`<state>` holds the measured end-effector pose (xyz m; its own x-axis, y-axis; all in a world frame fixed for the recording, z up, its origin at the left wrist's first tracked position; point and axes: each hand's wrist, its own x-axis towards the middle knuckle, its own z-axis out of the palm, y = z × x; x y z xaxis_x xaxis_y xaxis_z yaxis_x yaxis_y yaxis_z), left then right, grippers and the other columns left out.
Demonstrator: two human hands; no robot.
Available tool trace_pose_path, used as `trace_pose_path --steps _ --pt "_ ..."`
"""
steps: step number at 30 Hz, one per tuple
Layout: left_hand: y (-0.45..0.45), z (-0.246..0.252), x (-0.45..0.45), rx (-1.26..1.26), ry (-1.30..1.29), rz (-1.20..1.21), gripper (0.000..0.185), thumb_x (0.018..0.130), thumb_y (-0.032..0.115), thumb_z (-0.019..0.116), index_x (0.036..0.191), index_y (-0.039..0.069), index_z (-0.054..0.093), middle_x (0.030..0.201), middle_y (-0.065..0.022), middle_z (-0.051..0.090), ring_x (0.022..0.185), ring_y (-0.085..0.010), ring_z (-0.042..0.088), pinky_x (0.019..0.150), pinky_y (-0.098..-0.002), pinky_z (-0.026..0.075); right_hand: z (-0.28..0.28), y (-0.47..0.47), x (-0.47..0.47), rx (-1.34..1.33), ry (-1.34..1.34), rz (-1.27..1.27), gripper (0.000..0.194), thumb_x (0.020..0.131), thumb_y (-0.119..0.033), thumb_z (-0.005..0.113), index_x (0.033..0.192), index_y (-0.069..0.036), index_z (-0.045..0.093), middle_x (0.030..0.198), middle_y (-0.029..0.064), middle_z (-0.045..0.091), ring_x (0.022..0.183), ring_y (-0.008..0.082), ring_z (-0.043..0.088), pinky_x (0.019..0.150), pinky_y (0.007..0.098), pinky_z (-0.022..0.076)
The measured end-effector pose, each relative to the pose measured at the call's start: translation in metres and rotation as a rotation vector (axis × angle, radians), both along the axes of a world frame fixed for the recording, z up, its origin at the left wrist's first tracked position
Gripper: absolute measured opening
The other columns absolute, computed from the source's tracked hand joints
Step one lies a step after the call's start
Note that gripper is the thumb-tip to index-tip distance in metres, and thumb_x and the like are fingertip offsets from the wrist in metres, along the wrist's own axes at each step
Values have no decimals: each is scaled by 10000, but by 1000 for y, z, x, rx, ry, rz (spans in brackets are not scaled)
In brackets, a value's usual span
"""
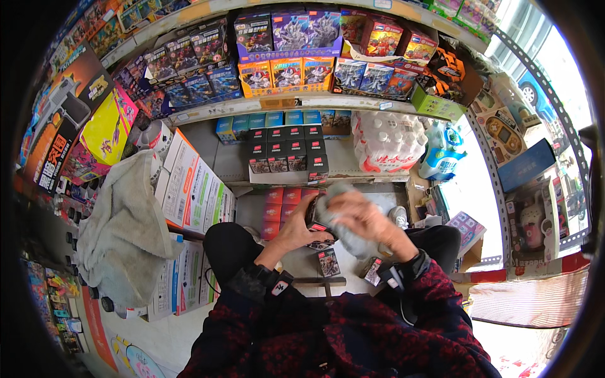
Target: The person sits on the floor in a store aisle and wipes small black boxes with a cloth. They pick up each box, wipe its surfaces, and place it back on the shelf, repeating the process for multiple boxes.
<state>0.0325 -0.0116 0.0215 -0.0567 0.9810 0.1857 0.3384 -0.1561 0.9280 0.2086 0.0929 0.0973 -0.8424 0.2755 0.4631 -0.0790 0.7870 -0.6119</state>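
Observation:
In my left hand (294, 229) is a small dark toy box (314, 213), tilted, with part of a second box visible at its lower end. A grey cloth (350, 238) is bunched in my right hand (361, 218), pressed close to the held box; both are blurred by motion. Below my hands, one small printed box (328, 262) stands on the floor, and another small box (372, 270) lies tilted near my right wrist. Just beyond my left hand are stacked red boxes (272, 212).
Several black boxes (288, 149) are stacked on the low shelf, beside a shrink-wrapped bottle pack (390, 141). A grey towel (125, 222) drapes over goods at left, next to large cartons (194, 184). Boxed toys (288, 73) fill the upper shelf (326, 102). Perforated metal uprights (498, 189) rise at right.

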Motion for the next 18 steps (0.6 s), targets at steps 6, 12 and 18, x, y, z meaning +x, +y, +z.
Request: trace_pose_path --steps 6,12,18 --pt "-5 10 3 5 8 12 963 536 306 849 1291 -18 348 1211 -165 490 1108 -274 499 941 -365 397 -20 -4 -18 -32 -52 32 201 796 -132 628 992 -96 602 980 82 557 937 282 535 836 374 431" --pt "-8 -3 -2 -28 -195 -82 805 651 365 787 1255 -16 414 1153 -126 541 1057 -241 532 909 -348 415 -52 32 -8 -374 -125 -204 166 879 -148 577 978 -18 608 862 114 598 757 211 579 695 303 468" --pt "3 -33 4 -252 -1087 -75 631 900 557 392 1243 33 464 1166 -93 571 1005 -191 583 867 -352 484 -70 23 -19 -1398 328 -182 213 934 -255 517 911 -68 616 830 -16 607 731 62 548 667 227 471"
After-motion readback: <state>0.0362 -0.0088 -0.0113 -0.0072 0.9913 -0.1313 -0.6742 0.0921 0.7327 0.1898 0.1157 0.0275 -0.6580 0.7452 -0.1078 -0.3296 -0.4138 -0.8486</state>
